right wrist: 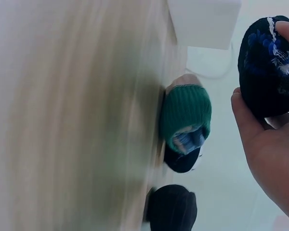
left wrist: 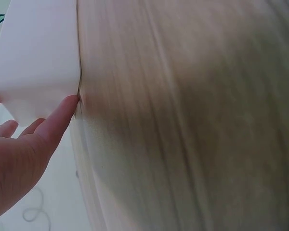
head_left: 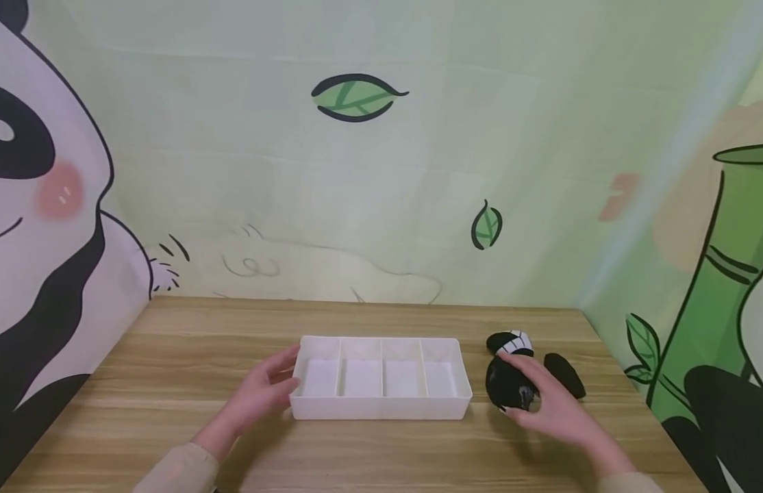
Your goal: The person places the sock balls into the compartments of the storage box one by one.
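A white box [head_left: 381, 409] with several compartments stands on the wooden table. At its left end is my left hand [head_left: 264, 390], with thumb and fingers spread around the corner. In the left wrist view the thumb [left wrist: 62, 115] touches the box end [left wrist: 38, 57] near its bottom edge. My right hand [head_left: 554, 404] grips a balled-up black sock [right wrist: 265, 67] with a blue and white pattern, between thumb and fingers, above the table. Beneath it, in the right wrist view, lies a green ribbed sock ball [right wrist: 185, 113], hidden in the head view.
Behind the held sock lies a black-and-white sock ball [head_left: 516, 340]. A plain black sock ball [head_left: 565, 375] sits to the right of it. The table [head_left: 369, 455] ends at a printed wall cloth [head_left: 381, 205] with a panda and leaves.
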